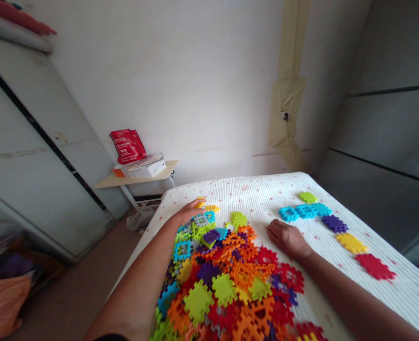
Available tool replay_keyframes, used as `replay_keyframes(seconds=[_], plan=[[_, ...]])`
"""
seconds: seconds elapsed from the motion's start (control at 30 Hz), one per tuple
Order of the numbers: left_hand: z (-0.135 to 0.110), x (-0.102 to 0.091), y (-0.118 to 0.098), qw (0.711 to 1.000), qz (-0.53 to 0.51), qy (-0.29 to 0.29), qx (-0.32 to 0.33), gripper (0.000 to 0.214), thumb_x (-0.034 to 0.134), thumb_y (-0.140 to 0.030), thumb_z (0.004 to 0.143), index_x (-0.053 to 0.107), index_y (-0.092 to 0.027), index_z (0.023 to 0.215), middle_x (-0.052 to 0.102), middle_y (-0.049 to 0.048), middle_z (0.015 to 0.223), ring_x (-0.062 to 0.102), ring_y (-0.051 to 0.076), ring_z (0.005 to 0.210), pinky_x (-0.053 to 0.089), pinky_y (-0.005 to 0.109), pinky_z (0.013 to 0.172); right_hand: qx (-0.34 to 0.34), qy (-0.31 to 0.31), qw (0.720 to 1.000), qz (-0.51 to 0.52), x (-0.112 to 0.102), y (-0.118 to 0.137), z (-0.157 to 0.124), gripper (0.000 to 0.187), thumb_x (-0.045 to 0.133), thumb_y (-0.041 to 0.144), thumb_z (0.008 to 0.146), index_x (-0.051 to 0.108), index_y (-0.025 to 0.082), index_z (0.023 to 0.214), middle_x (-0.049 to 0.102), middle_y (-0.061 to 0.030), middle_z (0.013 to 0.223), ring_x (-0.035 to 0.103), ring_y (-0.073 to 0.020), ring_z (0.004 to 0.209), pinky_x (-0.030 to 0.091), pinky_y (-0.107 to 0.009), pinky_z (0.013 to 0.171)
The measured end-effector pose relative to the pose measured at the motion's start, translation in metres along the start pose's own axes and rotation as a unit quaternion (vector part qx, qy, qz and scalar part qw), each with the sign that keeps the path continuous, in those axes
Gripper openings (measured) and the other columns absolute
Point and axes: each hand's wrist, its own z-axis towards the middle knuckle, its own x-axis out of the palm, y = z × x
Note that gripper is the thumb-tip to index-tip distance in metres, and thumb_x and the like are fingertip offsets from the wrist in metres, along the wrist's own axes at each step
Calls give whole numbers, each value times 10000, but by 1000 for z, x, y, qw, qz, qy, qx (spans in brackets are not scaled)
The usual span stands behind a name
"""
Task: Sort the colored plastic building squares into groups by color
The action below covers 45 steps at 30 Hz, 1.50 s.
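Note:
My left hand [188, 211] reaches to the far left edge of a heap of plastic interlocking tiles [209, 274]. Its fingers stretch out over the tiles, touching or very near a yellow tile [200, 203]. A second yellow tile [213, 208] and a light-blue frame tile [210, 216] lie just beside its fingertips. My right hand [286, 238] rests on the bedspread right of the heap, fingers curled in, with no tile showing in it. Nearest to it is a blue frame tile [288, 214], joined in a short row with another blue frame tile [305, 210] and a solid blue tile [321, 209].
Along the right run a green tile [307, 197], a purple tile [334, 223], a yellow tile [351, 243] and a red tile [375, 266]. Beyond the bed's left corner, a small table [138, 180] bears a white box [152, 169] and a red bag [127, 146].

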Motion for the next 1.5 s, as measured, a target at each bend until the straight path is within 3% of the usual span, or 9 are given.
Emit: replay_keyframes(seconds=[0.2,0.47,0.67,0.73,0.87,1.0,1.23,1.37,1.5], plan=[[-9,6,-15,995,-71,54,-34,658,562,-452,678,436,-250,1292,594,67,1129,578,245,978,460,338,738,3,2,1000,2,0,0,0,322,333,235,925,622,159,804,602,-69,786,571,-140,714,404,-235,640],[-40,10,-41,981,-123,148,13,771,698,-442,598,448,-223,1294,596,87,1139,521,262,1106,400,360,901,15,15,1000,4,0,-1,1,331,325,243,926,617,164,792,606,-64,791,567,-132,721,399,-225,644],[-72,8,-49,957,-160,242,17,659,632,-472,702,451,-239,1291,586,121,1198,616,246,966,429,404,873,18,19,1000,9,0,-1,1,333,323,247,925,619,161,798,606,-67,801,566,-133,737,400,-228,660],[-75,9,-50,966,-145,215,8,599,582,-506,730,502,-206,1242,607,141,1171,646,245,891,457,409,826,20,22,999,11,0,0,1,332,323,244,924,619,161,798,608,-68,804,566,-133,737,401,-228,662],[-56,16,-47,997,-45,61,10,613,494,-593,736,566,-158,1161,635,150,1133,616,268,985,447,407,855,26,27,999,10,-3,2,2,333,324,239,920,621,158,795,609,-70,809,571,-137,739,402,-233,656],[-27,37,-37,999,49,18,1,638,590,-637,615,634,-172,1049,589,138,1225,475,324,1189,316,405,1012,33,25,999,15,-3,1,2,338,323,249,920,627,166,798,616,-71,813,575,-136,743,405,-229,649],[-18,72,-35,986,161,46,3,444,636,-581,586,675,-230,855,615,71,1147,488,309,1154,343,383,975,37,27,998,31,-4,1,2,341,323,256,919,637,163,824,621,-78,833,582,-141,762,417,-232,660],[-29,65,-46,980,178,83,42,249,619,-437,646,677,-199,689,652,72,969,541,287,1052,372,366,926,38,26,998,34,-4,1,2,341,324,255,921,639,163,826,620,-78,831,575,-139,764,412,-231,666],[-45,54,-56,973,152,149,90,182,590,-353,690,686,-199,694,678,41,885,565,241,1013,382,325,912,34,25,999,26,-3,0,2,338,326,248,922,633,158,814,608,-69,813,571,-138,752,397,-236,658]])
